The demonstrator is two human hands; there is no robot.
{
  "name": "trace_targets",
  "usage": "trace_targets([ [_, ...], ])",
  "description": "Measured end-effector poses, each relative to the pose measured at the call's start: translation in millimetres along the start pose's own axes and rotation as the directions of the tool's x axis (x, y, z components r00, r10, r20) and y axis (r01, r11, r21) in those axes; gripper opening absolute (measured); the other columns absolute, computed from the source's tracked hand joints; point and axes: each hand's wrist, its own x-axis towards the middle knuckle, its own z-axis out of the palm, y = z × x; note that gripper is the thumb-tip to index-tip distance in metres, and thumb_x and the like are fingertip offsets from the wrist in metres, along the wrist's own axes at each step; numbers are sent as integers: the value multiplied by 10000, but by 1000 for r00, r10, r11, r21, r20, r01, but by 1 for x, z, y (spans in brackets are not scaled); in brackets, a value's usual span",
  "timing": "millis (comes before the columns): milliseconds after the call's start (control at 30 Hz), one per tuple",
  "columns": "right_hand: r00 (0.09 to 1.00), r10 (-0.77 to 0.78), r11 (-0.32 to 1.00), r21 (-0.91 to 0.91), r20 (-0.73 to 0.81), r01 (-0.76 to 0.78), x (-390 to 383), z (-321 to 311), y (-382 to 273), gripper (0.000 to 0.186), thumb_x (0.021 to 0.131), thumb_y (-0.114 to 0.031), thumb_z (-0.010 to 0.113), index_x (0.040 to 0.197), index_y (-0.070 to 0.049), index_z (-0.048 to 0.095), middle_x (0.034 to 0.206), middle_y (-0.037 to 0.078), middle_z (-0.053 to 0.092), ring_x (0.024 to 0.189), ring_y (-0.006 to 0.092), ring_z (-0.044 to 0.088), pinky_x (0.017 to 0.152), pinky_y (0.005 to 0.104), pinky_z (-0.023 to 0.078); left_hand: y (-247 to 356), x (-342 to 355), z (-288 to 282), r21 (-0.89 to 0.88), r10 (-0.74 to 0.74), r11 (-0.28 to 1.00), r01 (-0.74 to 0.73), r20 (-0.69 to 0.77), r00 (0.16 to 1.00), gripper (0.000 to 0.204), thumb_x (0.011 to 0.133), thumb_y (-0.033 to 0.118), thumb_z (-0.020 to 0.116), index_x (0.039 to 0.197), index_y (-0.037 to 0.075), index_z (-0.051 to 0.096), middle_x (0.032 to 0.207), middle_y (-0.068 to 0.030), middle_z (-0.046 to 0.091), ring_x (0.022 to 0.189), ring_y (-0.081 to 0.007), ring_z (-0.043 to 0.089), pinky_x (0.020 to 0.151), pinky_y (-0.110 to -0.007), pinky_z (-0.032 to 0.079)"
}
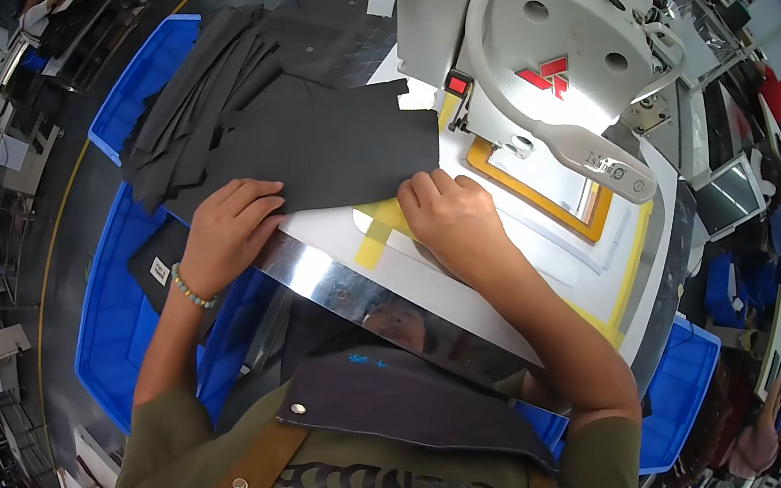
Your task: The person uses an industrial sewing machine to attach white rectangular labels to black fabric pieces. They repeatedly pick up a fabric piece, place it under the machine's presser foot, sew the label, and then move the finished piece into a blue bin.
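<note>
A dark grey fabric piece [325, 138] with a notched far edge lies across the left of the white work surface. My right hand [455, 218] is closed, pinching the near right corner of this piece. At the piece's near left edge, my left hand [234, 221] is closed on the cloth, fingers together; how much lies beneath its fingertips is hidden. A fanned stack of dark fabric pieces [194, 104] lies just left. Beyond my right hand, an orange frame [599, 220] with a clear middle sits under the head of a grey-white sewing machine [568, 33].
Yellow tape [371, 244] marks the white board. A lamp on a bent neck [597, 161] hangs over the frame. Blue bins [117, 304] stand at the left, and another blue bin [683, 394] at the right. A polished metal edge [344, 283] runs before me.
</note>
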Motion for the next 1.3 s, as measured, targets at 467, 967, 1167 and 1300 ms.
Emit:
trace_targets([
  [467, 982, 88, 993, -60, -164, -99, -42, -25, 28, 102, 722, -117, 689, 785, -95, 613, 758, 3, 519, 752, 142, 560, 578, 271, 431, -33, 19, -4, 148, 230, 961, -233, 39, 972, 379, 689, -17, 694, 1063, 21, 742, 910, -72, 653, 781, -231, 628, 679, -351, 537],
  [967, 903, 428, 899, -82, -39, -430, -198, -83, 69, 177, 760, -21, 722, 936, -21, 736, 955, 45, 683, 866, 192, 661, 691, 314, 554, 36, 148, 93, 31, 730, 684, -729, -33, 683, 173, 786, 23, 745, 941, -19, 683, 900, -92, 666, 847, -229, 657, 698, -337, 542],
  [1167, 881, 470, 882, 2, -61, -471, -197, -74, 68, 189, 761, -12, 715, 948, -20, 738, 952, 46, 688, 878, 201, 672, 726, 320, 559, 37, 144, 88, 61, 663, 749, -660, -58, 746, 131, 788, 30, 745, 899, -1, 683, 907, -81, 668, 832, -223, 643, 692, -330, 527],
  [1300, 895, 444, 895, -31, -50, -445, -196, -76, 68, 206, 767, -21, 713, 972, -24, 733, 967, 48, 687, 896, 203, 670, 750, 328, 553, 39, 145, 86, 61, 648, 761, -646, -35, 760, 174, 762, 38, 748, 923, -7, 698, 914, -84, 679, 831, -234, 652, 696, -330, 534],
])
